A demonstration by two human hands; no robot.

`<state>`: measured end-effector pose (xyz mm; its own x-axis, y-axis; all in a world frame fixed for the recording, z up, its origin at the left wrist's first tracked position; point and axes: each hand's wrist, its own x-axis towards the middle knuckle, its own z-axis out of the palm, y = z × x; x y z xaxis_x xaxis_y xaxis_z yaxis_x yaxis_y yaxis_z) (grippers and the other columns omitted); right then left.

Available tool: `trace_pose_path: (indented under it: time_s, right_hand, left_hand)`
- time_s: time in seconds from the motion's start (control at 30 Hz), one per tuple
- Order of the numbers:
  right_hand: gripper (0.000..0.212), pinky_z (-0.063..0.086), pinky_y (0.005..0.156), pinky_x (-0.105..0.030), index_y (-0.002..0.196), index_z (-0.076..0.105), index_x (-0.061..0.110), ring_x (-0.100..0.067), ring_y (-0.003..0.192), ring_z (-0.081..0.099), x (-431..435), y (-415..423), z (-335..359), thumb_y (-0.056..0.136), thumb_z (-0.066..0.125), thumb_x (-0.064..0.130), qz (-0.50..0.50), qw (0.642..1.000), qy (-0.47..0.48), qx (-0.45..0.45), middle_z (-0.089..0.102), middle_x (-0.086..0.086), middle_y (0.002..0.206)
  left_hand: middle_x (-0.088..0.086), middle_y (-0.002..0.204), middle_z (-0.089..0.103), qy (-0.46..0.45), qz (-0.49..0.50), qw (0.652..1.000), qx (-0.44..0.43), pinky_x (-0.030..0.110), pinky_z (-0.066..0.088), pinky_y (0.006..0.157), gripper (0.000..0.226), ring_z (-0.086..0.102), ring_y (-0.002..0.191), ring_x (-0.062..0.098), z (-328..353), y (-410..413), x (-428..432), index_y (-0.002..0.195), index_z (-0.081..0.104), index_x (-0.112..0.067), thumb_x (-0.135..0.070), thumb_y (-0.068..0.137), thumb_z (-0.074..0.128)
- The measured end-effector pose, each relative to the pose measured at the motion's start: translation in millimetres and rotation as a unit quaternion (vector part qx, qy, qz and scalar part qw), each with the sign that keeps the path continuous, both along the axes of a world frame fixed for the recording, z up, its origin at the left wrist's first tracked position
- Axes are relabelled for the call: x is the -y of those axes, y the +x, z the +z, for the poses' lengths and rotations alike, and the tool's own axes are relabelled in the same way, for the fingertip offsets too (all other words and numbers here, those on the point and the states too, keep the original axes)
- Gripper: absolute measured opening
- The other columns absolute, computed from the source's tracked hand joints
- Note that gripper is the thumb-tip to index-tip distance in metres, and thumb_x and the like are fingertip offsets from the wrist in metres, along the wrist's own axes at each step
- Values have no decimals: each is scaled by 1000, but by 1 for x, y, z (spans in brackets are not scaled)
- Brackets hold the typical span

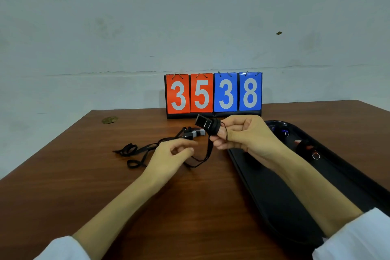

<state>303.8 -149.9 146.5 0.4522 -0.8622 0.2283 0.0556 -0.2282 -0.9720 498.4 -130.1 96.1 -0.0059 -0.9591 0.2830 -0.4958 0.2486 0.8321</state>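
Note:
My right hand [242,135] pinches a small black whistle [205,125] above the table, its mouthpiece pointing up and left. From the whistle a black cord [207,154] hangs down in a loop to the table. My left hand [173,154] hovers just left of that cord with its fingers loosely curled, and I cannot see anything in it. Behind it a second whistle [195,133], black and grey, lies on the wood with its black lanyard [135,152] tangled out to the left.
A long black tray [272,175] runs along the right side under my right forearm; small items, one with a metal ring [316,156], lie at its far end. A flip scoreboard [213,94] reading 3538 stands at the table's back edge by the wall.

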Motion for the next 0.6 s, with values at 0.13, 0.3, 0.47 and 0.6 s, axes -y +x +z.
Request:
trace_pose_path:
  time_s: [0.13, 0.3, 0.47, 0.6]
  right_hand:
    - [23, 57, 63, -22, 90, 69, 7, -18, 72, 70, 1, 1, -2, 69, 68, 16, 5, 1000, 12, -23, 73, -12, 82]
    - [21, 56, 62, -20, 90, 69, 6, -17, 70, 70, 3, 1, -3, 71, 67, 15, 4, 999, 25, -26, 73, -11, 80]
    - [14, 58, 65, -22, 91, 69, 5, -17, 71, 70, 7, -4, -2, 79, 66, 10, -51, 997, 31, -42, 73, -10, 80]
    - [13, 58, 67, -24, 92, 69, 5, -16, 72, 70, 12, -2, -8, 81, 67, 11, -116, 990, 50, -65, 73, -9, 81]
  left_hand:
    - [-11, 109, 63, -21, -78, 992, -94, 17, 43, 87, 47, 56, 108, 4, 2, -5, -4, 110, 57, -35, -4, 75, 54]
    - [-2, 82, 70, -12, -169, 978, -123, 16, 46, 86, 21, 65, 92, 8, 2, -21, -12, 110, 57, -27, -16, 93, 52]
    - [-4, 54, 43, -14, -132, 984, -120, 27, 48, 57, 23, 48, 51, 13, -6, -19, -7, 93, 65, -12, -19, 97, 44]
    - [-7, 51, 42, -1, -121, 989, -86, 21, 40, 50, 25, 41, 47, 6, -7, -18, -5, 85, 66, -13, -23, 96, 46]
